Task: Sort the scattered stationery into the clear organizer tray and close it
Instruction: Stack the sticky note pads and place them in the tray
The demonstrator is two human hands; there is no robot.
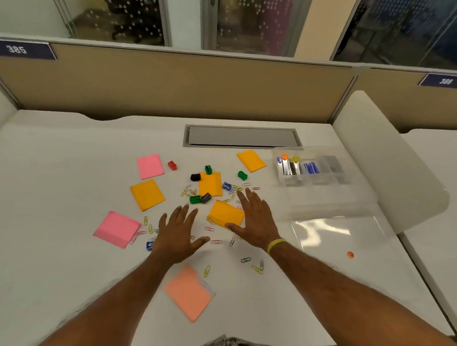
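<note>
Stationery lies scattered over the white surface [66, 180] in front of me, while the clear organizer tray [322, 196] sits off to my right, just beside the mess, its lid [336, 233] open and lying flat on the side nearer me. In the tray's far compartments I see a few small tools with purple, orange and yellow tops [287, 165] and some blue pieces [311, 168]; I cannot tell what they are.

My left hand [177, 232] is palm down, fingers straight and spread wide, holding nothing, over loose paper clips [216, 241]. My right hand [254, 220], with a yellow band [276, 245] at the wrist, is spread wide too, its thumb over the edge of an orange sticky pad [224, 214]; I cannot tell whether it touches.

Beyond my fingers sit a second orange pad [210, 184], a green sharpener [195, 199] touching a dark grey one [206, 197], a black one [195, 177] and a blue one [226, 185]. Farther left are a red sharpener [172, 165] and two pink pads [150, 166]. A salmon pad [189, 292] lies between my forearms.
</note>
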